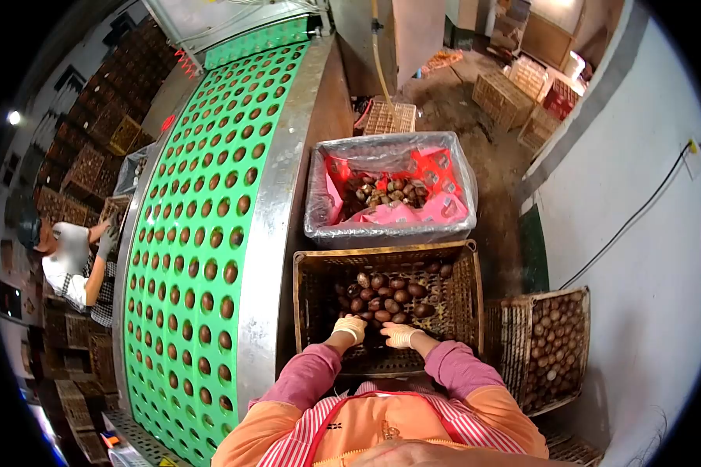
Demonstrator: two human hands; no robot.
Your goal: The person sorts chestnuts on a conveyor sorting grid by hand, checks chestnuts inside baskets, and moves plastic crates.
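Both my hands wear pale gloves and reach into a dark brown plastic crate (467, 311) in front of me. My left hand (349, 328) is at the near left edge of a pile of dark brown eggs (382, 294), fingers extended against it. At the pile's near right side, my right hand (401, 335) has its fingers apart, pointing inward by the closest eggs. Neither hand visibly grips an egg, though some fingertips are hidden among them. A few more eggs lie in the crate's far right corner.
On my left runs a green conveyor (191, 226) with eggs in its holes, edged by a metal rail (269, 257). Beyond the crate stands a plastic-lined bin (389, 231) holding eggs and red bags. An egg-filled crate (557, 350) stands right; a co-worker (74, 261) is across the conveyor.
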